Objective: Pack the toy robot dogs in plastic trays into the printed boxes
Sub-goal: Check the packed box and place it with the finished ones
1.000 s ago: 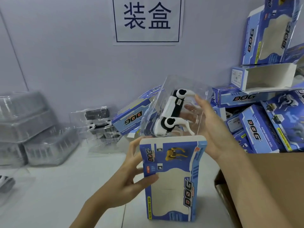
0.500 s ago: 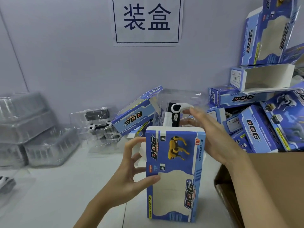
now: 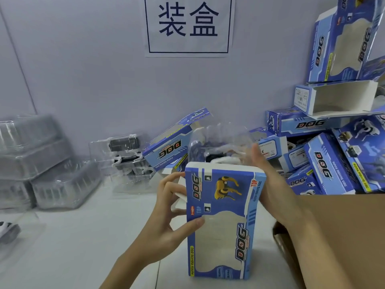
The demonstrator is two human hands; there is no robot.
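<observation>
While the printed box (image 3: 223,220) stands upright on the white table (image 3: 68,243) at the centre of the view, its open top faces up and a clear plastic tray (image 3: 220,147) sticks out of it, blurred, with only dark and white bits of the toy robot dog (image 3: 220,158) showing just above the rim. The left hand (image 3: 166,217) holds the box at its 9 o'clock side: the thumb presses the printed front and the fingers (image 3: 170,180) curl round the side edge and a white flap there. The right hand (image 3: 268,184) lies against the box's 3 o'clock edge with its fingers straight and pointing up, their tips touching the tray's side near the box's top corner.

At 3 o'clock from the box, a heap of matching blue boxes (image 3: 325,163) leans against the wall, one of them lying open with its white inside showing. Toward 5 o'clock sits a brown carton (image 3: 343,236). Another blue box (image 3: 173,144) tilts at 11 o'clock behind the held one. Toward 9 o'clock, stacked clear trays (image 3: 41,163) rest on the table, some holding dark toys. A white sign (image 3: 188,26) with two large characters hangs on the wall at 12 o'clock.
</observation>
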